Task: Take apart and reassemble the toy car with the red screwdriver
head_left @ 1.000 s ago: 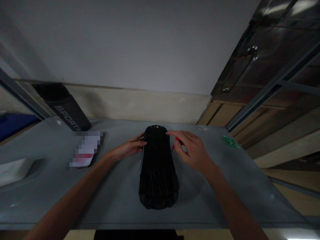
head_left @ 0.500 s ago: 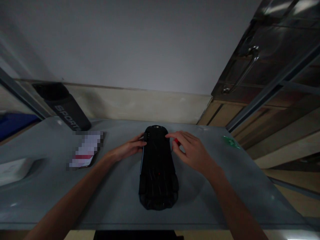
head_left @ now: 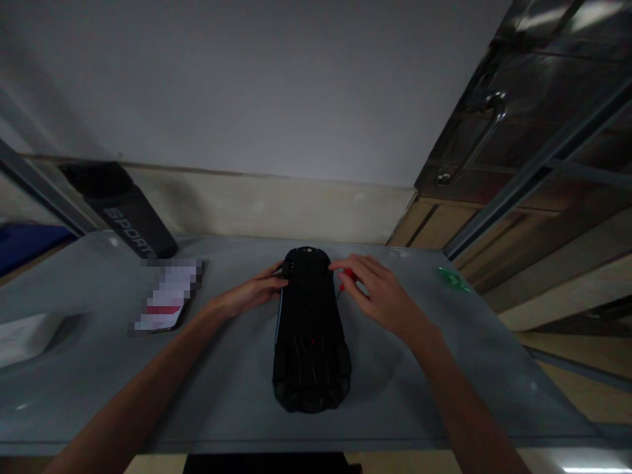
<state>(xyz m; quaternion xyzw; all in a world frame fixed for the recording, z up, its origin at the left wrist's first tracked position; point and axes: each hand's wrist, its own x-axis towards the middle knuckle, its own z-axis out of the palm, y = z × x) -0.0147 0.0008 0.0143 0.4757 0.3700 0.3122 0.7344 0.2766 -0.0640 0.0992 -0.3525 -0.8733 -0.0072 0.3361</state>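
Observation:
A toy car (head_left: 311,316) lies upside down on the grey table, its black underside facing up and its length running away from me. My left hand (head_left: 254,291) holds the car's left side near the far end, fingertips against the edge by a wheel. On the opposite side, my right hand (head_left: 372,286) has its index fingertip at the car's far right wheel. Below its curled fingers shows a red-handled screwdriver (head_left: 348,274), its thin shaft slanting down beside the car. The fingers partly hide the handle.
A phone (head_left: 170,293) lies on the table (head_left: 237,388) to the left, with a dark bottle (head_left: 131,217) behind it. A white object (head_left: 29,337) sits at the far left. A small green packet (head_left: 453,279) lies right. A wall (head_left: 276,204) borders the back.
My right thumb has shifted slightly up towards the index finger, around the red handle. The car and my left hand keep their places; the view has shifted slightly.

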